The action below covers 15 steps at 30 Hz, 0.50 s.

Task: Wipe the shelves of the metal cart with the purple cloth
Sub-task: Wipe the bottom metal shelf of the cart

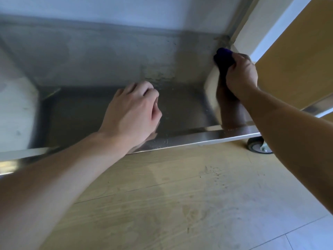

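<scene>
The metal cart's low shelf [189, 137] fills the upper half of the view, its steel tray dull and reflective. My right hand [240, 73] grips the bunched purple cloth [224, 56] against the shelf's far right corner, beside the upright post. My left hand [134, 112] hovers over or rests on the tray near its front rim, fingers loosely curled and holding nothing. Part of the cloth is hidden inside my right fist.
A grey caster wheel [258, 146] sits under the cart's front right corner. Light wooden floor [171, 204] spreads in front. A white wall [126, 9] stands behind the cart, and a wooden panel [295, 56] lies to the right.
</scene>
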Available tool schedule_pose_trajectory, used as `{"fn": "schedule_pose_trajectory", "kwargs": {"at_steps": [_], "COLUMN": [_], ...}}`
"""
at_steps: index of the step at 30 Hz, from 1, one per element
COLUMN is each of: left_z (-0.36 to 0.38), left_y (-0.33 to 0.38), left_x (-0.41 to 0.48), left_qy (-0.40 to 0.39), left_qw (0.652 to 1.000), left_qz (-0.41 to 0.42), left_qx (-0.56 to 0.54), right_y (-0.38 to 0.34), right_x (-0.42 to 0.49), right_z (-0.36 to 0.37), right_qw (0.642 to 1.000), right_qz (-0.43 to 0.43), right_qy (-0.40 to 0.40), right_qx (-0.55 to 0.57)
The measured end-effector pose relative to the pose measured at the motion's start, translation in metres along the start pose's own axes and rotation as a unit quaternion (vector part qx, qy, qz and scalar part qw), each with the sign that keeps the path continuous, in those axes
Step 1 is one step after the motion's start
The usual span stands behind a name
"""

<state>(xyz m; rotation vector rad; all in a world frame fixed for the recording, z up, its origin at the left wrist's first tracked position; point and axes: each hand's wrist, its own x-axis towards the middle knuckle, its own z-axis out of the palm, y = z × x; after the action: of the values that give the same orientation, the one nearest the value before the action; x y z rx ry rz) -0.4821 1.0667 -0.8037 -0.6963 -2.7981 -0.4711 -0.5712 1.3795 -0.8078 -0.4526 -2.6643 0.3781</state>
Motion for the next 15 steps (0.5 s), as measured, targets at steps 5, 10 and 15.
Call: {"fn": "schedule_pose_trajectory", "kwargs": {"at_steps": [5, 10, 15], "left_z": [0.002, 0.004, 0.004], "left_y": [-0.002, -0.003, -0.003], "left_x": [0.0, 0.0, 0.0], "left_qy": [0.013, 0.01, 0.015], "left_qw": [1.0, 1.0, 1.0], "left_qz": [0.004, 0.009, 0.002], "left_qx": [-0.012, -0.01, -0.013], "right_y": [-0.015, -0.065, -0.086], "right_x": [0.031, 0.041, 0.014], "right_z": [0.011, 0.03, 0.032], "right_qw": [0.999, 0.996, 0.966], "right_qz": [0.048, -0.026, -0.216], "right_qy": [-0.026, -0.085, -0.125], "right_qx": [0.007, 0.017, 0.072]}}
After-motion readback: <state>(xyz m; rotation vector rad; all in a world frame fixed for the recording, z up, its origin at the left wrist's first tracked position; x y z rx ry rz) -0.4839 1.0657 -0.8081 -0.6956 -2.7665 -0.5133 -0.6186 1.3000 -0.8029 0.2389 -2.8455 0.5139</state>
